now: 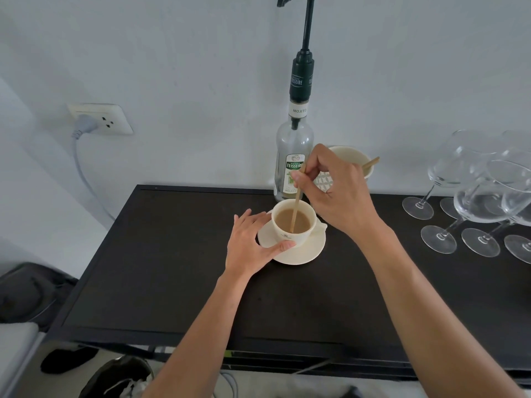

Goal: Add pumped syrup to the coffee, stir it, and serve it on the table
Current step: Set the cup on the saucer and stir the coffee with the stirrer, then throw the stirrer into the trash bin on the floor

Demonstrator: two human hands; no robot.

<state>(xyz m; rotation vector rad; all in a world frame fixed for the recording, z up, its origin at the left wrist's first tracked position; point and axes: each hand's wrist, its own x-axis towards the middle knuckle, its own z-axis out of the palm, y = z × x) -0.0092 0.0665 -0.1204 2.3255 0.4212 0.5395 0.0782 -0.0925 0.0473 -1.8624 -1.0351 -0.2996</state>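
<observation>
Now, cup (pixel 287 237): on its saucer (pixel 306 252), on the surface (pixel 172 268), just before the syrup bottle (pixel 293 150)
Left hand (pixel 250 242): cradles the cup
Right hand (pixel 340 193): pinches a wooden stick (pixel 297 200) dipped in the coffee (pixel 303 221)

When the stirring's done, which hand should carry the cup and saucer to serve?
Left, probably. The left hand holds the cup between thumb and fingers, right at the saucer. The right hand is busy: it pinches the stick standing in the coffee.

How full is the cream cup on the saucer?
Mostly full: milky coffee lies below the rim of the cream ceramic cup, around a thin wooden stick.
</observation>
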